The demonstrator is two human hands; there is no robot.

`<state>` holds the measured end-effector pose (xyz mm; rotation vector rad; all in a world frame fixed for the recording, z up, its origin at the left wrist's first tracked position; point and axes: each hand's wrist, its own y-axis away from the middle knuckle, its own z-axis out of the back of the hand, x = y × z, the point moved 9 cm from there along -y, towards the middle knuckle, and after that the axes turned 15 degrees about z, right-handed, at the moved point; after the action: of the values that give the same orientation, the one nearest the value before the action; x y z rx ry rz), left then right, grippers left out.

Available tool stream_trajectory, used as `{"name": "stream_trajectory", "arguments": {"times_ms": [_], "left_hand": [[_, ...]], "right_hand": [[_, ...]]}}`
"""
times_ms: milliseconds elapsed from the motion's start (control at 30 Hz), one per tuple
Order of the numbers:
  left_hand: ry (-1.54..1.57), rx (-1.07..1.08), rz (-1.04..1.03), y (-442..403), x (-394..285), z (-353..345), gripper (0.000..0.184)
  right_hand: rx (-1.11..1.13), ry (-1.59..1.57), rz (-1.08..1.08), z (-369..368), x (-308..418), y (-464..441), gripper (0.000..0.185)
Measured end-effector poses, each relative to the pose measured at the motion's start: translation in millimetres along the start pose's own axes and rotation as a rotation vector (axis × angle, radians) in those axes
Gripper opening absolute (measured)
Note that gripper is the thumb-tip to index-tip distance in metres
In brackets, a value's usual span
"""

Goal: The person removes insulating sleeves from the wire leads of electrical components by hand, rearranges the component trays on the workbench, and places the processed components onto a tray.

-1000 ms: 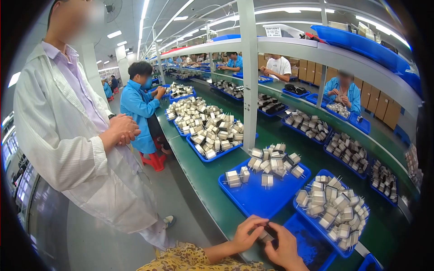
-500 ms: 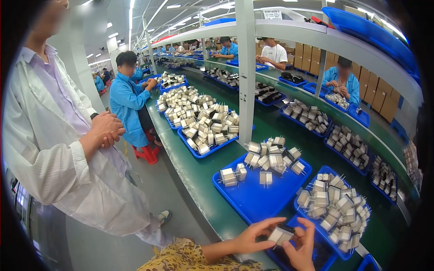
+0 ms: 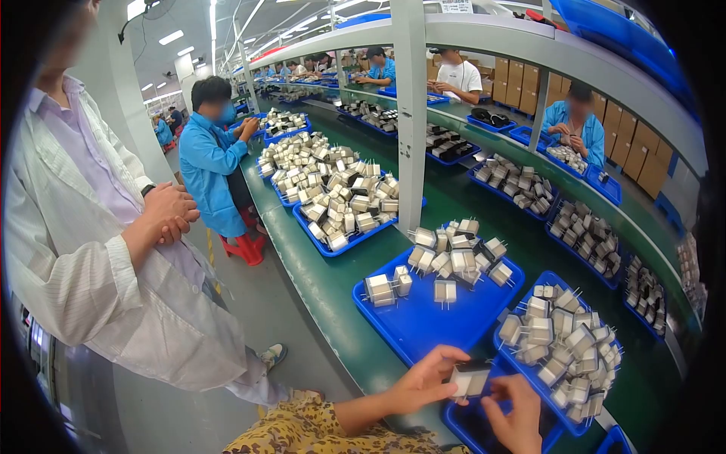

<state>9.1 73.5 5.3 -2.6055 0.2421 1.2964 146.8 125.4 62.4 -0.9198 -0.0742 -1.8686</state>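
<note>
White and black, the boxy block, clamped by the fingers of the left hand over a blue plastic tray, is best held level, the right hand beside it, fingers parted.

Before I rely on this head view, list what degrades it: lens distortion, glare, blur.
Head view: lens bends the grey shelf beam into a curve, corners black; ceiling tubes look washed out; pale sheen on the green bench; faces smeared; the printed sheet unreadable.
</note>
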Motion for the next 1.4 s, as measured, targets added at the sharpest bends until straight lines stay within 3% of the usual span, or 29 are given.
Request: {"name": "stream_trajectory", "arguments": {"times_ms": [100,233,333,867,967,1100,1233,1400], "left_hand": [[-0.001,-0.020,-0.017,2.5,-1.8,1.2,0.051],[-0.052,-0.058,-0.050,4.5,-3.1,-1.2,0.058],[-0.048,-0.115,-0.020,6.6,-0.8,-3.4,0.069],[-0.252,-0.139,-0.069,7.7,-2.9,-22.7,0.074],[-0.333,-0.102,-0.098,6.9,-4.3,-27.7,0.069],[-0.341,-0.107,-0.136,5.1,-9.9,-27.2,0.067],[-0.423,-0.135,-0.222,2.2,-30.6,-27.9,0.067],[-0.587,-0.198,-0.344,-3.3,-55.2,-31.5,0.068]], "right_hand": [[0.199,0.167,0.092,-15.9,8.1,2.8,0.039],[0.431,0.191,-0.024,-45.8,1.1,9.3,0.040],[0.463,0.149,-0.040,-54.3,-1.2,11.9,0.033],[0.566,0.273,-0.093,-68.2,-13.3,18.4,0.023],[0.445,0.302,-0.011,-65.7,-16.2,19.2,0.019],[0.538,0.347,-0.021,-66.3,-25.7,19.7,0.030],[0.261,0.262,-0.018,-46.7,-27.8,15.5,0.011],[0.145,0.248,0.136,-27.1,-5.5,7.3,0.011]]}}
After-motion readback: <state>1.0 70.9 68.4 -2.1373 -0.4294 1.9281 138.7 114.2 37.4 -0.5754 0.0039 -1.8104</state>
